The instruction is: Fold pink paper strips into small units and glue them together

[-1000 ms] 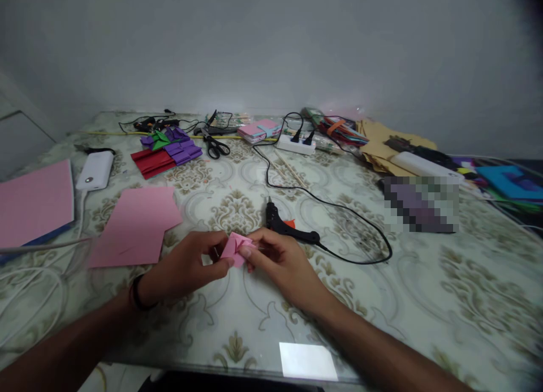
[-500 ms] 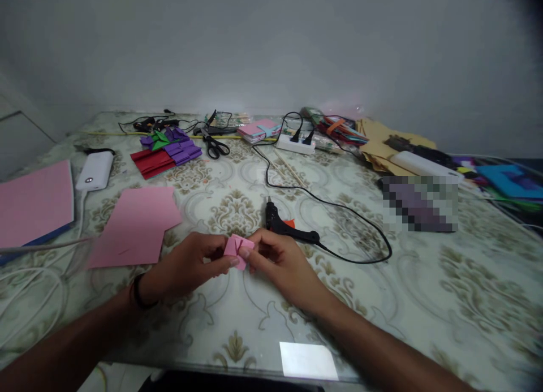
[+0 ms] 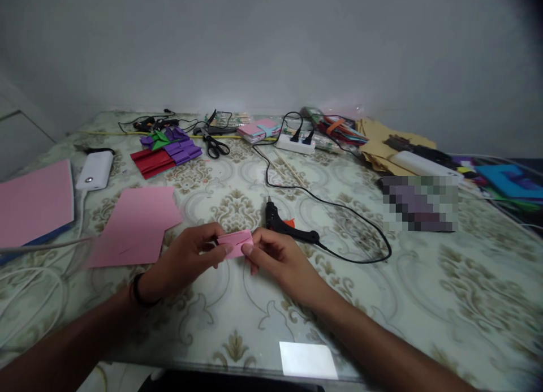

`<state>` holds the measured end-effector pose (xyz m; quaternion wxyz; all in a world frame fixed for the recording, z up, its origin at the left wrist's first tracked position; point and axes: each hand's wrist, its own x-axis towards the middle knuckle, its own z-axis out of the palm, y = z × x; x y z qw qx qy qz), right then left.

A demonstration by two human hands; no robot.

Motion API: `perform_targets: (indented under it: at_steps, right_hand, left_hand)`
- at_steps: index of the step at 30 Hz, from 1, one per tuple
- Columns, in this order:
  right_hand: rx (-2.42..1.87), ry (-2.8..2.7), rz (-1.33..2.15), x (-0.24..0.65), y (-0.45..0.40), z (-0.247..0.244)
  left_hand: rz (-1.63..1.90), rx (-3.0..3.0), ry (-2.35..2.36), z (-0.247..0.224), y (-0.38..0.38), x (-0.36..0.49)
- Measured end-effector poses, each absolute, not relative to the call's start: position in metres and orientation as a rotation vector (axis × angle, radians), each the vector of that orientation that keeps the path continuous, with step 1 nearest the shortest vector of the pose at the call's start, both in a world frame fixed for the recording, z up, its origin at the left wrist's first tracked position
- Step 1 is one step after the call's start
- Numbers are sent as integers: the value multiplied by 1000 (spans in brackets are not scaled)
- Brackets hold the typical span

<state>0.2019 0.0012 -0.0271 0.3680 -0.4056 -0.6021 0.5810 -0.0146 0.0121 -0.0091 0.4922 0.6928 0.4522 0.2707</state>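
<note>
A small folded pink paper (image 3: 236,243) is held between both hands above the patterned table. My left hand (image 3: 190,254) pinches its left end between thumb and fingers. On its right end, my right hand (image 3: 278,259) has its thumb on top and fingers behind. A dark slanting line shows across the paper's face. Just beyond my right hand lies a black glue gun (image 3: 292,228) with an orange trigger. A larger cut pink sheet (image 3: 136,228) lies flat to the left of my left hand.
Scissors (image 3: 216,147), folded red paper (image 3: 153,162) and purple paper (image 3: 183,150) lie at the back left. A white power strip (image 3: 296,145) stands at the back. The glue gun's cord (image 3: 360,208) loops rightward. A white power bank (image 3: 95,171) and stacked pink sheets (image 3: 36,202) lie left.
The small pink paper has changed from a compact, angled shape to a wider, flatter strip. My left hand has shifted slightly left and up, with its grip now on the strip's end.
</note>
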Motion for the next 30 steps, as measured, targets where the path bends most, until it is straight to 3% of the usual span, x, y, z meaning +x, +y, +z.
perform_targets:
  at_steps: [30]
  right_hand:
    - [-1056, -1495, 1508, 196, -2, -30]
  left_hand:
    - [572, 1664, 1137, -10, 7, -10]
